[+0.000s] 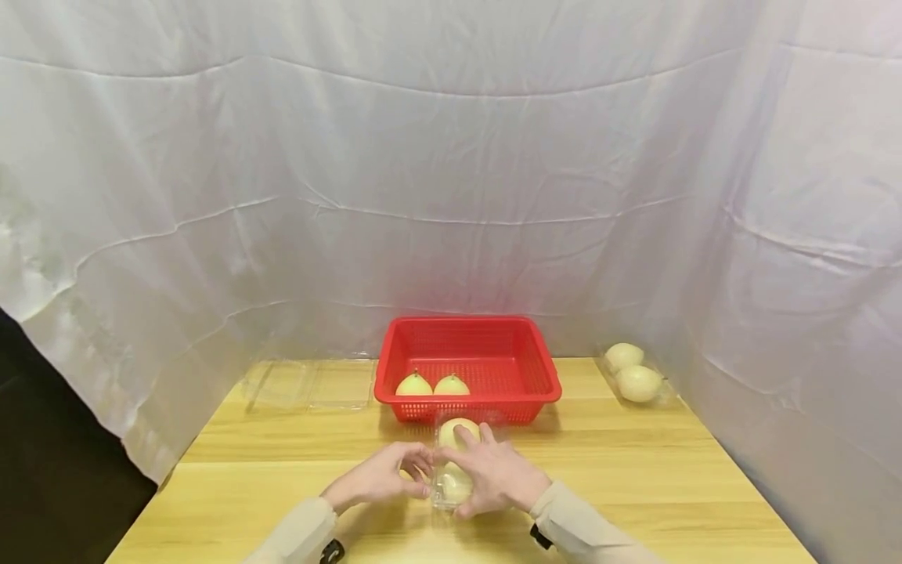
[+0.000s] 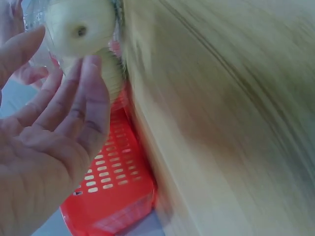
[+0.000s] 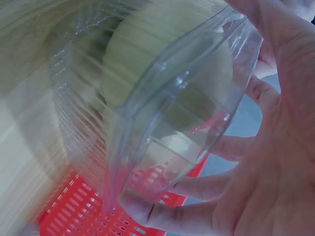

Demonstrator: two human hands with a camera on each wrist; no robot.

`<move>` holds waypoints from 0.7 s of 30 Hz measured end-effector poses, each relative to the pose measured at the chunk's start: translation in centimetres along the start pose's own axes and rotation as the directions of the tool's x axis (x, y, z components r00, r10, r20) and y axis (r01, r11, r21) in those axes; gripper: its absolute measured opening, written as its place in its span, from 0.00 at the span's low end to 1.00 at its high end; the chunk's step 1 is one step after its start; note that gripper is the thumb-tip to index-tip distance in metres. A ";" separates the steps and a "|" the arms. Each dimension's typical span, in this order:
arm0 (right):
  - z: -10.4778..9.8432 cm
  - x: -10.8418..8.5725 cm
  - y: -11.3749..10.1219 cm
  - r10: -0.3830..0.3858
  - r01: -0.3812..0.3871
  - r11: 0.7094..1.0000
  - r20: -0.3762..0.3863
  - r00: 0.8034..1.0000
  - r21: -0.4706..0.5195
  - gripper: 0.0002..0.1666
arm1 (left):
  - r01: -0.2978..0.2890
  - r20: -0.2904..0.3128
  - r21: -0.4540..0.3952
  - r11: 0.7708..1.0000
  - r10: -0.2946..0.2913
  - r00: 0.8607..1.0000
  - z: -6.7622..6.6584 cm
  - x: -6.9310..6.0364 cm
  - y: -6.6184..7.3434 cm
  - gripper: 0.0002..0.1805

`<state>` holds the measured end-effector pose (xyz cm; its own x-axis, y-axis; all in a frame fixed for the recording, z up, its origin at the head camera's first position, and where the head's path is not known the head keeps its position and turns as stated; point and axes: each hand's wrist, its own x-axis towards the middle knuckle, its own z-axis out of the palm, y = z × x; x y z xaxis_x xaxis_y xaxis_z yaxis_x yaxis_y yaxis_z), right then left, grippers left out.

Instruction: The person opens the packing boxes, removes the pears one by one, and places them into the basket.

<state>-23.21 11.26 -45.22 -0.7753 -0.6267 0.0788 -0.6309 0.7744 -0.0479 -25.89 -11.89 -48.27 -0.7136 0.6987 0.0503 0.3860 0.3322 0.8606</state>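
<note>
Right hand [image 1: 499,475], fingers spread, grips clear rectangular plastic box [image 3: 147,123], two round pale-yellow pears [image 1: 455,486] inside; left hand [image 1: 390,475] beside, fingers loosely curved.

In the lower middle of the frame, a cream left sleeve [image 1: 299,533] and matching right sleeve [image 1: 581,521]; small black wristbands [image 1: 332,552] under both.

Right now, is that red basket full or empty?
Neither: in the head view, two pears show inside the basket, toward its near left, while the visible part of its right side is bare.
</note>
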 end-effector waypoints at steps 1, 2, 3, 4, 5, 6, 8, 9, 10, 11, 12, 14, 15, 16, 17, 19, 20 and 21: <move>0.0 0.0 0.0 0.001 -0.001 1.000 0.003 1.000 0.002 0.48 | 0.001 0.006 -0.018 1.000 -0.001 1.000 0.0 0.0 0.0 0.17; 0.0 0.0 0.0 0.002 -0.002 1.000 0.006 1.000 0.002 0.49 | 0.003 0.010 -0.031 1.000 -0.003 1.000 0.0 0.0 0.0 0.16; -0.1 0.1 0.0 0.005 -0.005 1.000 0.008 1.000 0.003 0.49 | 0.002 0.012 -0.040 0.999 -0.001 1.000 -0.1 0.0 0.1 0.15; -0.1 0.2 0.0 0.007 -0.007 1.000 0.009 1.000 0.004 0.49 | 0.000 0.012 -0.044 0.999 0.001 1.000 -0.2 0.0 0.1 0.14; -0.2 0.2 0.0 0.010 -0.010 1.000 0.010 1.000 0.004 0.49 | 0.000 0.010 -0.046 0.999 0.000 1.000 -0.2 0.0 0.1 0.13; -0.2 0.3 0.0 0.015 -0.015 1.000 0.014 1.000 0.006 0.49 | 0.002 0.007 -0.054 0.999 -0.001 1.000 -0.2 0.0 0.1 0.13; -0.3 0.3 -0.1 0.022 -0.022 1.000 0.021 1.000 0.012 0.50 | 0.012 0.005 -0.059 0.998 -0.012 1.000 -0.2 0.1 0.0 0.13; -0.3 0.3 -0.1 0.027 -0.027 0.999 0.026 0.999 0.018 0.50 | 0.017 0.005 -0.063 0.998 -0.017 1.000 -0.1 0.1 0.0 0.13; -0.3 0.3 -0.1 0.029 -0.030 0.999 0.032 0.999 0.023 0.49 | 0.025 0.006 -0.068 0.997 -0.024 1.000 0.0 0.1 -0.1 0.13; -0.3 0.2 -0.1 0.032 -0.033 0.999 0.037 0.999 0.028 0.50 | 0.032 0.007 -0.074 0.997 -0.032 0.999 0.1 0.1 -0.1 0.13; -0.3 0.1 -0.1 0.033 -0.034 0.999 0.040 0.999 0.033 0.50 | 0.037 0.007 -0.078 0.996 -0.037 0.999 0.2 0.1 -0.2 0.13; -0.3 0.0 -0.3 0.030 -0.031 0.999 0.037 0.999 0.038 0.49 | 0.038 0.003 -0.079 0.996 -0.038 0.999 0.4 -0.1 -0.3 0.13; -0.3 0.0 -0.3 0.028 -0.030 0.999 0.032 0.999 0.034 0.48 | 0.037 -0.001 -0.076 0.996 -0.037 0.999 0.4 -0.1 -0.3 0.13; -0.2 0.0 -0.3 0.026 -0.026 0.999 0.027 0.999 0.029 0.48 | 0.037 -0.006 -0.068 0.997 -0.037 0.999 0.5 -0.2 -0.2 0.13; -0.2 0.0 -0.3 0.025 -0.026 0.999 0.024 0.999 0.028 0.47 | 0.039 -0.013 -0.057 0.998 -0.040 0.999 0.5 -0.2 -0.2 0.13; -0.1 0.0 -0.3 0.022 -0.023 0.999 0.017 1.000 0.025 0.47 | 0.048 -0.022 -0.039 0.998 -0.049 0.999 0.7 -0.2 -0.1 0.14; -0.1 0.0 -0.3 0.021 -0.021 0.999 0.015 1.000 0.025 0.47 | 0.053 -0.026 -0.031 0.998 -0.054 0.998 0.8 -0.2 0.0 0.14; -0.1 0.0 -0.3 0.020 -0.020 1.000 0.014 1.000 0.023 0.46 | 0.062 -0.027 -0.034 0.997 -0.063 0.998 0.9 -0.2 0.1 0.14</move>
<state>-23.00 11.01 -45.13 -0.7880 -0.6122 0.0643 -0.6156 0.7847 -0.0725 -25.22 -11.46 -48.65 -0.7521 0.6590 0.0100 0.3209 0.3530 0.8789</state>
